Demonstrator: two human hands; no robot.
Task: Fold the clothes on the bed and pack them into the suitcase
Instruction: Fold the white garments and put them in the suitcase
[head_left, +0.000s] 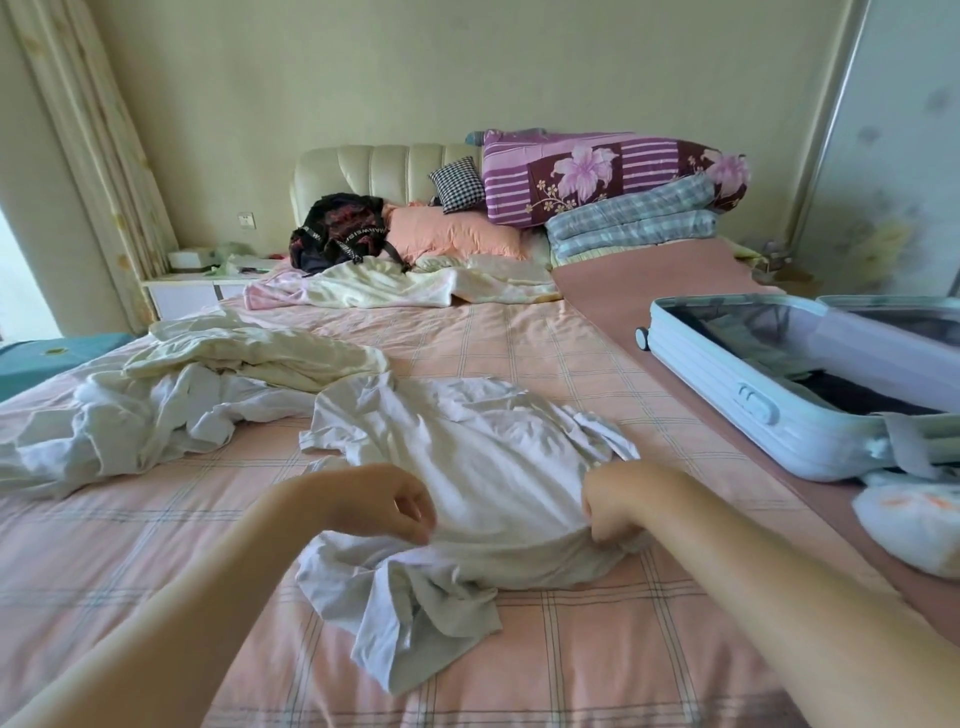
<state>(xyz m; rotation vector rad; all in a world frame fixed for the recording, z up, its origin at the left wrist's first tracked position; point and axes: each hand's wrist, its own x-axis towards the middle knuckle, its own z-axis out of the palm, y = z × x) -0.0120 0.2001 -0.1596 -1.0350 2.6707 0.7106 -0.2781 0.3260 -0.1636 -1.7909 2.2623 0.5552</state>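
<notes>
White garment (467, 467) lies crumpled on the bed (519, 338), centre of view, just ahead of both hands; a loose end trails toward 6 o'clock.
Left hand (384, 501): fingers curled, pinching the garment's near edge at its 9 o'clock side.
Right hand (618, 499): clenched on a bunch of the same fabric at its 3 o'clock side; knuckles up; fingertips hidden in the cloth.
Both forearms are bare and reach in from 7 and 5 o'clock.
Pile of white and cream clothes (208, 395) sits at 10 o'clock, unfolded, touching the garment's far left corner.
Suitcase (753, 395): light blue, open, flat on the plain pink strip along the bed's right side, at 2 o'clock; dark contents inside, can't tell what they are.
White bag (909, 525) with orange print is at 3 o'clock, just beside the suitcase's near end.
At 12 o'clock by the headboard: black backpack (337, 234); peach pillow (452, 234); checked cushion (457, 184); purple floral quilt (597, 176) stacked on a blue plaid quilt (634, 221).
Curtain (93, 156) hangs at 10 o'clock, far left.
</notes>
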